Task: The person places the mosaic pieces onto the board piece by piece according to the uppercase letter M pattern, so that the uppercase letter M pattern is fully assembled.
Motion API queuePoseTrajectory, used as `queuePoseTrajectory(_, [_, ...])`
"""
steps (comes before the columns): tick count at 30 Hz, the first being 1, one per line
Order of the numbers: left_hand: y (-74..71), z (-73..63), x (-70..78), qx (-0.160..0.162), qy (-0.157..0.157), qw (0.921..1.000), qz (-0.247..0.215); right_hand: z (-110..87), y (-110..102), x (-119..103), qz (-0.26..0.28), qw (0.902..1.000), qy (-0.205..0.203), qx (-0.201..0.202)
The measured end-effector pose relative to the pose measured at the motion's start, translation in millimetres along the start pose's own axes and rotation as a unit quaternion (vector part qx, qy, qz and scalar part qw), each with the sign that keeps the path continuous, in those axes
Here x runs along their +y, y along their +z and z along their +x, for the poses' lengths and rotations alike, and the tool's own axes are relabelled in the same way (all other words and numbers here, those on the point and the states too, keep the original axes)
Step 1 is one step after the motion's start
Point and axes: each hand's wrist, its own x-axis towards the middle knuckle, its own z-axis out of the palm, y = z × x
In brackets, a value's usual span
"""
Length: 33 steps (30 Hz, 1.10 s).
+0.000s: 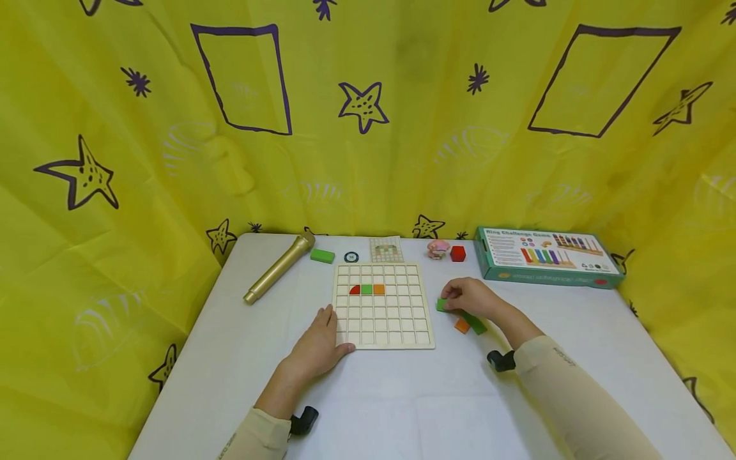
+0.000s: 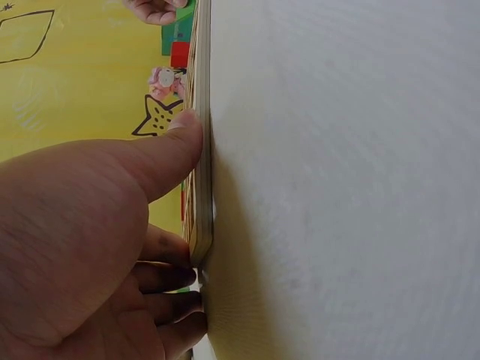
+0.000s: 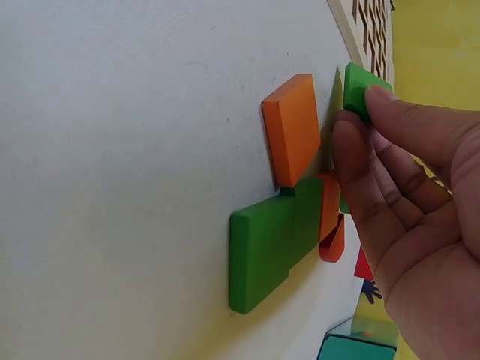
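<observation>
Surface: white tabletop [image 1: 402, 409], faint creases in its near part. Room: yellow curtain [image 1: 414, 166] behind the far edge and along both sides, printed with dark outlined stars, bursts and four-sided frames; soft vertical folds.

Middle of tabletop: pale grid board [image 1: 381, 313], lying flat. In one row of its far half, side by side from left to right: red piece with a curved edge [image 1: 355, 291], green square [image 1: 367, 289], orange square [image 1: 379, 289].

Left hand [image 1: 317, 342]: grip relaxed, not closed; fingers lie along the board's left edge, thumb touches its near edge.

Right hand [image 1: 474, 298]: grip pinches a green piece [image 3: 356, 82] between thumb and fingers, right of the board. Below and beside it on the tabletop, loose orange piece [image 3: 292, 131] and green pieces [image 3: 259, 251], some overlapping; exact count hidden by the hand.

Far edge, left to right: gold microphone [image 1: 278, 268] lying diagonally, green block [image 1: 322, 256], round chip [image 1: 351, 257], printed card [image 1: 385, 248] just beyond the board, pink figurine [image 1: 438, 248], red block [image 1: 458, 253] just beside it, then "Ring Challenge Game" box [image 1: 546, 255] at the far right corner.

Both sleeves beige; dark device [image 1: 501, 361] at each wrist.
</observation>
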Motion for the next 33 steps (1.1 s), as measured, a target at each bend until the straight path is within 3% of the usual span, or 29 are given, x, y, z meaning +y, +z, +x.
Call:
queuePoseTrajectory(21, [0.4,-0.2,0.2,0.006,0.004,1.0,-0.005,27.7,4,-22,-0.004,1.0,-0.005,0.004])
queuePoseTrajectory(33, [1.7,0.0,-1.0,0.006,0.005,1.0,-0.002,39.8,8,-39,-0.014,0.999,-0.042,-0.001])
